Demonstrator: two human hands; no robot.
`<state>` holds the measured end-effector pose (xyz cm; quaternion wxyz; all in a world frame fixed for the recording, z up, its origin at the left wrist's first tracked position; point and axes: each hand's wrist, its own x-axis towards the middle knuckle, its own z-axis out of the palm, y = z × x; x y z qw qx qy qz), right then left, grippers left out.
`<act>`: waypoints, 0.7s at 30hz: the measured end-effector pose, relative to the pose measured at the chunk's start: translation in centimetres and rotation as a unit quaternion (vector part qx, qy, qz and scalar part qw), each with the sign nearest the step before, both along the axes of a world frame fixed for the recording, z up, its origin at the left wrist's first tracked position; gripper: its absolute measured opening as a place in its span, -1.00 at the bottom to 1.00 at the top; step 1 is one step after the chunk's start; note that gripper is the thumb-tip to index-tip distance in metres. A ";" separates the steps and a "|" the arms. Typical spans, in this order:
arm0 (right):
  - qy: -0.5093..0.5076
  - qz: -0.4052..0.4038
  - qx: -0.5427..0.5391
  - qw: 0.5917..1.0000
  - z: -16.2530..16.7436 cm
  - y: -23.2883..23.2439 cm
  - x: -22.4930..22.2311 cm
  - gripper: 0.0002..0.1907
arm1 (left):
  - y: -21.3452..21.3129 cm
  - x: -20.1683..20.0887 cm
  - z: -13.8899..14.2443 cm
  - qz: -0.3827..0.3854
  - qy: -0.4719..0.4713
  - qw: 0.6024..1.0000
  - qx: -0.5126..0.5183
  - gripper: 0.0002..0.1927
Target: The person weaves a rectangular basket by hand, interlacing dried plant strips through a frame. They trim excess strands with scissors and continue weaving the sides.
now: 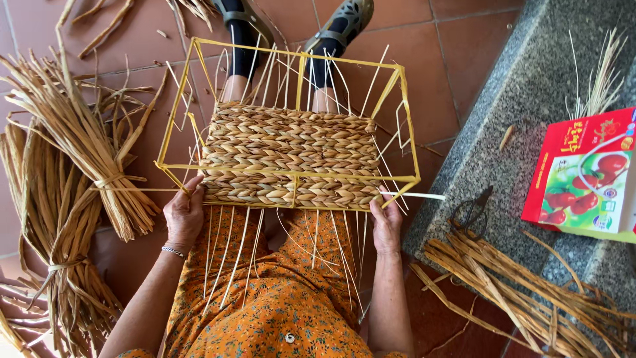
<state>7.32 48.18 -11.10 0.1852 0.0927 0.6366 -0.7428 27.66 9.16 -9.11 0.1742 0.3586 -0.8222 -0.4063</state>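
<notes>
head view, looking down at the lap. the red tile floor [457, 40] takes most of the frame, with a grey stone ledge [530, 99] on the right. tied bundles of dried reed [73, 152] lie on the left, loose reed strands [530, 298] near right on the ledge, both in arm's reach as feed stock. a yellow wire frame [291, 119] rests on the knees, tilted away, so the woven panel [291, 156] faces up. thin white stakes [232, 258] hang from the near edge over the orange dress. a red box [586, 176] sits on the ledge, far right. the left hand [183, 213] pinches the near-left frame corner, closed on it. the right hand [387, 225] clamps the near-right corner, steadying the frame. scissors [474, 209] lie just right of it.
</notes>
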 end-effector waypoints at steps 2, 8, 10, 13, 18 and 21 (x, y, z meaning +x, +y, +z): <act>-0.003 0.014 0.031 0.999 0.3 0.0 -0.1 -0.32 | -0.2 -0.1 0.2 -0.007 0.011 1.000 -0.007 -0.71; 0.008 0.124 0.085 0.989 2.1 3.0 -1.4 -0.22 | -0.4 0.0 0.1 -0.007 0.011 1.000 -0.001 -0.71; 0.020 0.136 0.073 0.988 2.4 3.6 -1.6 -0.23 | -0.4 0.1 0.0 -0.021 0.047 0.999 -0.017 -0.71; 0.033 0.114 0.104 0.987 2.9 4.2 -1.8 -0.32 | -0.5 0.2 -0.1 -0.008 0.004 1.000 -0.008 -0.71; -0.008 -0.011 0.114 0.993 4.0 3.9 -4.4 -0.59 | -0.5 0.3 -0.2 0.000 -0.004 1.000 0.010 -0.70; -0.003 -0.006 0.124 0.992 4.2 2.5 -7.3 -0.58 | -0.5 0.4 -0.2 -0.016 0.016 1.000 0.002 -0.71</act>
